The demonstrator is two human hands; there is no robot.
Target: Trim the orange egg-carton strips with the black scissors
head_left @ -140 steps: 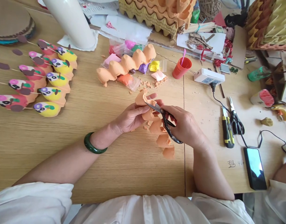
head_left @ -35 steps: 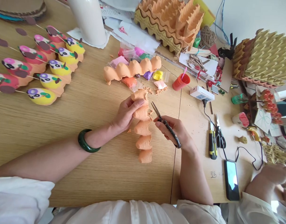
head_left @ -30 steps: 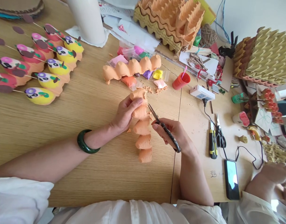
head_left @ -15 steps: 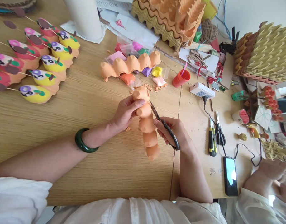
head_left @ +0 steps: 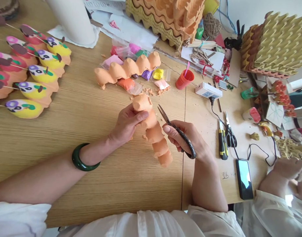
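My left hand (head_left: pixel 127 121), with a dark green bangle on its wrist, pinches an orange egg carton strip (head_left: pixel 154 133) near its upper end. The strip of several bumps slants down toward me, its edges ragged. In my right hand (head_left: pixel 184 136) is a pair of black-handled scissors (head_left: pixel 175 126); their blades point up and left, slightly apart from the strip's right side. Beyond my hands, a second orange egg carton strip (head_left: pixel 128 69) lies over small bags of coloured clay (head_left: pixel 147 75). Orange scraps (head_left: pixel 151 91) are scattered beside it.
Painted carton pieces (head_left: pixel 39 72) fill the left side. Egg tray stacks (head_left: pixel 165 23) stand at the back. A red cup (head_left: pixel 184 80), a power strip (head_left: pixel 208 90), a utility knife (head_left: pixel 222 141), other scissors (head_left: pixel 230 133) and a phone (head_left: pixel 244 179) lie rightward, near another person's hands (head_left: pixel 289 171).
The scissors have come away from the strip's edge, moving slightly right. The strip's lower end has swung right while its held end shifted left. The whole view has shifted a little.
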